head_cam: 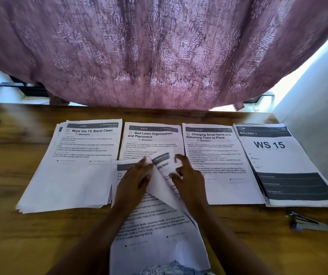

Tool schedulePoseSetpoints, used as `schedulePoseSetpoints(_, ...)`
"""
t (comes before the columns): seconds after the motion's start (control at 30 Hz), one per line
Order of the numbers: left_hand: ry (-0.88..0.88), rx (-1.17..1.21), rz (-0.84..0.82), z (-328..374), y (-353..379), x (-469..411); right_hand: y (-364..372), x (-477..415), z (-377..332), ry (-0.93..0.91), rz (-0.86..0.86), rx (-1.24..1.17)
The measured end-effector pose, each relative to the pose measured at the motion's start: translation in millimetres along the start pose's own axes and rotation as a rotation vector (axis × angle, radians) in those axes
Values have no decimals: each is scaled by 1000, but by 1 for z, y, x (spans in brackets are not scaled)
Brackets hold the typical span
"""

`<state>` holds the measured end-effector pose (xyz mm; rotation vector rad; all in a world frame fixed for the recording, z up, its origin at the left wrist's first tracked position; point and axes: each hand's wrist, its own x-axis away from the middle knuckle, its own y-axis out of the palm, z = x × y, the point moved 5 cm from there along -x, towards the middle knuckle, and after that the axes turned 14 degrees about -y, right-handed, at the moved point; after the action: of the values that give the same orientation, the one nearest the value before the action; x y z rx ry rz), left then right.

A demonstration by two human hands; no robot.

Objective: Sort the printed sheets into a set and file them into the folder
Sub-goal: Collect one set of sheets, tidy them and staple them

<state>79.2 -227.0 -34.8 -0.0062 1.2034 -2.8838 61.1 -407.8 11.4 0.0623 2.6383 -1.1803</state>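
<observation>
The person is peeling one sheet off the loose stack (155, 221), which lies on the table (40, 235) just in front of the Bed Linen pile (152, 135) and overlaps its near edge. The top sheet (160, 171) is bowed up into a curl between the two hands. The left hand (134, 181) lies on the stack with straight fingers, pressing at the foot of the curl. The right hand (190, 175) is on the other side of the curl with its fingers bent. Blur hides whether it pinches the paper or only touches it.

To do this well, the left hand should hold the sheets beneath flat while the right takes a single corner, so that only one page comes away. The heading should be read before the sheet travels. It is folded under now, so the sheet needs to be opened out first.

Left of the Bed Linen pile is the TV Stand pile (79, 155). Right of it is the Charging pile (214, 151), and beyond that the WS 15 pile (278, 155). The sheet should land square on its match, as the piles are already a little fanned. No folder can be made out.
</observation>
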Motion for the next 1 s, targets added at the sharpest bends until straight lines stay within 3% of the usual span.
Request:
schedulePoseSetpoints(0.13, -140, 321, -34, -3, -4, 6, 18, 13, -28, -381, -124, 220)
schedulePoseSetpoints(0.2, -174, 394, -73, -2, -4, 5, 24, 17, -36, -463, -260, 227)
schedulePoseSetpoints(0.27, -170, 301, -86, 2, -5, 2, 21, 15, -32, -419, -347, 136)
schedulePoseSetpoints(0.37, -145, 125, -58, 6, -4, 0, 8, -5, -14, -266, -218, -25)
schedulePoseSetpoints(0.43, -105, 75, -46, 5, -3, 0, 6, -21, 1, -236, -234, 118)
schedulePoseSetpoints(0.5, -89, 16, -59, 1, 1, -1, 14, -28, 16, -226, -374, 330)
schedulePoseSetpoints(0.6, -70, -32, -60, -4, 4, -4, 21, -27, 20, -210, -427, 349)
schedulePoseSetpoints(0.83, -32, -47, -44, -5, 4, -4, -1, -2, 10, 56, 16, -24)
schedulePoseSetpoints(0.9, -36, -25, -38, -3, 3, -2, 1, 1, -1, -81, 22, 47)
schedulePoseSetpoints(1.0, -97, 270, -54, -2, -3, 3, 16, 6, -23, -310, -181, 173)
